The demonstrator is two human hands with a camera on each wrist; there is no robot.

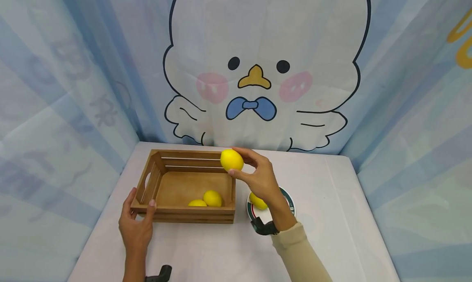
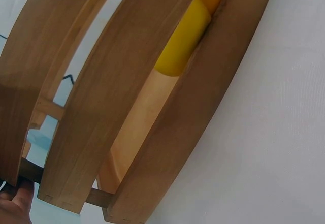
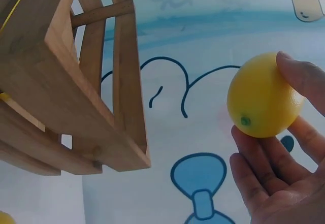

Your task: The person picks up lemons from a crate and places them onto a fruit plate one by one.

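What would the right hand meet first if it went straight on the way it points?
Probably the back rail of the crate: in the head view the right hand points forward and left, its held lemon leading. Depth is unclear; if high enough, it may pass over and meet the printed curtain.

Clock read from centre of head view. Blue-and-white back curtain with big white cartoon bird at 12, outlined in black. Round yellow-orange beak: black eyes at 10 and 2, pink cheeks near 9 and 3, blue bow tie at 6 — stubby wings at 8 and 4. Pale-striped side curtains at 9 and 3; yellow lettering, cut by edge, between 2 and 3. White table toward 6 — faint crease on its right half.
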